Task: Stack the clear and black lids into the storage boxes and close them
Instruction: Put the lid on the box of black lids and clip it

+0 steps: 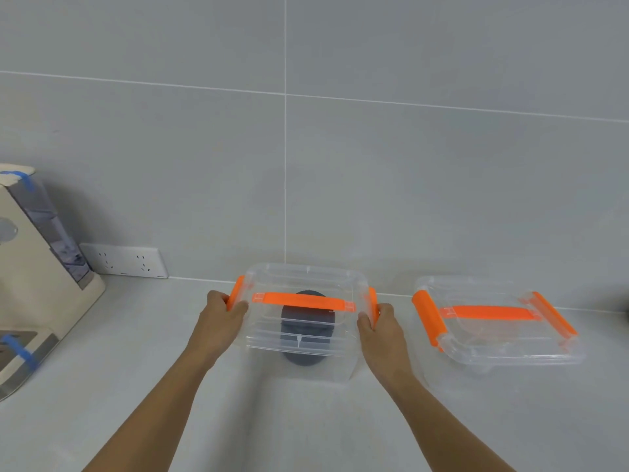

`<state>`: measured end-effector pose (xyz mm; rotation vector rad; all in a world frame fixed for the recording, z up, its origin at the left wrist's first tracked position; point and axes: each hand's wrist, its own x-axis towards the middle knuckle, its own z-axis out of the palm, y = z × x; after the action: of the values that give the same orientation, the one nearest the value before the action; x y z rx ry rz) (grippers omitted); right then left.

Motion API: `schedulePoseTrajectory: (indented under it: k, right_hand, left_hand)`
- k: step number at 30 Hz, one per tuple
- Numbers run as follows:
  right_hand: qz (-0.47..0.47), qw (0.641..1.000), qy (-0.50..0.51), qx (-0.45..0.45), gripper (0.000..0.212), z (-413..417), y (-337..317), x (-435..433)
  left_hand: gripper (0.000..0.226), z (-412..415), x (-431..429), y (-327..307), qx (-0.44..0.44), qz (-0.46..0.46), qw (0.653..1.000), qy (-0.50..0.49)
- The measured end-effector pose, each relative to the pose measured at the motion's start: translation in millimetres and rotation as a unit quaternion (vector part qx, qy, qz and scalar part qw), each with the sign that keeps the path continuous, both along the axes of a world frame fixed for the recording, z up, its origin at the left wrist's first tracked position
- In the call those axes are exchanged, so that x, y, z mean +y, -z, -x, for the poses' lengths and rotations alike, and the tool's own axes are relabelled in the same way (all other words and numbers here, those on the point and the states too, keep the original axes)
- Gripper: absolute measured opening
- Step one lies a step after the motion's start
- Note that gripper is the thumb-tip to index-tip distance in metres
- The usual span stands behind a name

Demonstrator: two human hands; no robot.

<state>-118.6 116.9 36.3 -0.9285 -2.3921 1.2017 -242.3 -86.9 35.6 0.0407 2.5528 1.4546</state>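
Both hands, left (223, 310) and right (377, 323), each closed a grip on the near box's (306, 338) orange latches (236, 296); pressing both evenly would likely seat its cover squarely.

Both bare arms are reaching forward, roughly parallel.
The left hand (223, 310) and right hand (379, 323) are curling their fingers inward toward each other, thumbs on top, wrists held straight.

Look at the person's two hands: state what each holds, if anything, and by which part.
Both hold the middle storage box: the left hand grips its left orange side latch, the right hand its right orange side latch.
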Motion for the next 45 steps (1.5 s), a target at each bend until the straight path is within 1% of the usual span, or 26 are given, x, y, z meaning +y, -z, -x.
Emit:
schedulePoseTrajectory:
  k: [2,3,12,14,15,17,20,23,25,28,31,35,37,39,40,42,44,45]
  right_hand:
    - [-0.027,0.999,-0.013,-0.026,0.023,1,-2,2]
    - [-0.038,0.998,-0.018,-0.037,0.024,2,-2,2]
    - [-0.125,0.986,-0.03,-0.107,0.029,7,-5,3]
    - [-0.192,0.969,-0.06,-0.146,0.027,8,-6,3]
    - [-0.231,0.956,-0.075,-0.164,0.026,9,-6,3]
    - [-0.248,0.95,-0.076,-0.174,0.028,11,-6,3]
    - [-0.218,0.961,-0.053,-0.159,0.027,15,-6,5]
    - [-0.23,0.961,-0.065,-0.139,0.031,13,-6,3]
    - [-0.237,0.96,-0.07,-0.132,0.032,11,-5,3]
    - [-0.226,0.964,-0.044,-0.133,0.026,12,-4,5]
    - [-0.214,0.968,-0.029,-0.127,0.028,13,-1,5]
    - [-0.184,0.976,-0.027,-0.113,0.029,12,-2,4]
    - [-0.158,0.981,-0.034,-0.106,0.032,9,-2,5]
    - [-0.117,0.988,-0.045,-0.092,0.039,3,-5,5]
    - [-0.092,0.991,-0.047,-0.08,0.043,-2,-8,5]
    - [-0.054,0.996,-0.048,-0.058,0.048,-12,-15,8]
    - [-0.023,0.997,-0.047,-0.05,0.044,-25,-28,15]
    - [0.0,0.998,-0.048,-0.039,0.038,-32,-35,20]
  left_hand:
    - [0.038,1,0,0,-0.011,-0.015,1.0,0.016]
    - [0.04,0,1,1,-0.008,-0.016,1.0,0.023]
    - [0.039,-4,3,2,0.048,0.042,0.997,0.034]
    - [0.04,-2,4,2,0.073,0.085,0.993,0.039]
    - [0.039,0,5,1,0.091,0.123,0.987,0.046]
    - [0.035,2,5,0,0.121,0.193,0.972,0.056]
    - [0.031,4,5,3,0.131,0.221,0.965,0.058]
    - [0.03,5,7,5,0.141,0.222,0.963,0.057]
    - [0.034,6,7,5,0.145,0.209,0.966,0.053]
    - [0.039,4,6,6,0.14,0.187,0.972,0.041]
    - [0.045,0,6,8,0.13,0.166,0.977,0.018]
    - [0.048,-5,5,6,0.127,0.181,0.975,0.011]
    - [0.047,-6,5,3,0.119,0.21,0.97,0.01]
    - [0.045,-6,5,-3,0.11,0.241,0.964,0.016]
    - [0.047,-8,4,-8,0.104,0.252,0.962,0.021]
    - [0.058,-10,4,-18,0.109,0.268,0.957,0.026]
    - [0.066,-15,5,-32,0.135,0.272,0.952,0.027]
    - [0.066,-17,7,-38,0.152,0.27,0.95,0.027]
